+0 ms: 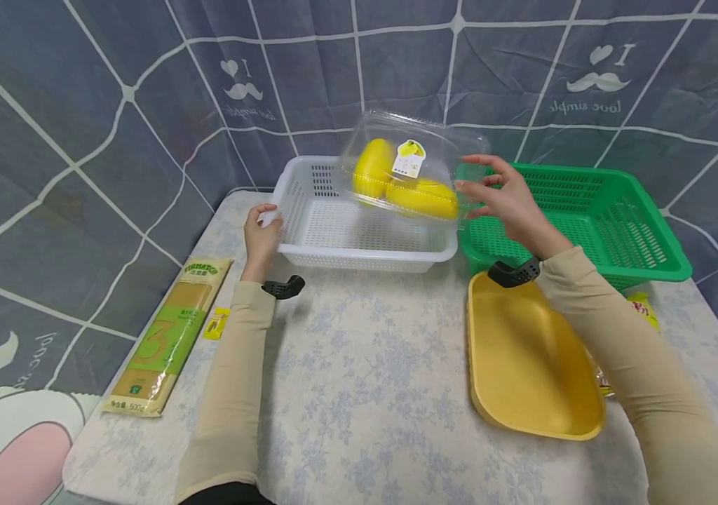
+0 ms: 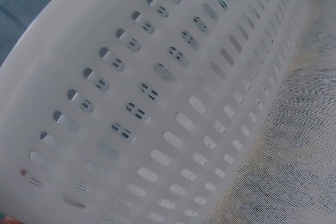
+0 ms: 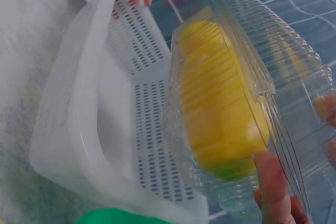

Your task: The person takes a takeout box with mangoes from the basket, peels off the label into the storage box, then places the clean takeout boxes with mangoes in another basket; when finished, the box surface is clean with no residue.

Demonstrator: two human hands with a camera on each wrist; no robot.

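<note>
My right hand (image 1: 510, 200) grips the right end of a clear plastic clamshell box (image 1: 444, 144), thumb on the near side. Inside the box lie two yellow mangoes (image 1: 423, 198), and a white fruit label (image 1: 409, 158) sits on its lid. The box is tilted and held over the white perforated basket (image 1: 365, 255). From the right wrist, the box (image 3: 220, 192) appears beside the basket's inner wall, with the thumb pressed to its edge. At the basket's left end, my left hand (image 1: 261, 242) holds the rim. The left wrist view is filled by the basket's slotted side (image 2: 173, 93).
A green basket (image 1: 649, 272) stands right of the white one. In front of it lies a yellow tray (image 1: 523, 365), partly under my right forearm. A long noodle pack (image 1: 166, 344) and a small yellow packet (image 1: 216, 324) lie left. Another yellow packet (image 1: 644, 308) shows behind the right sleeve.
</note>
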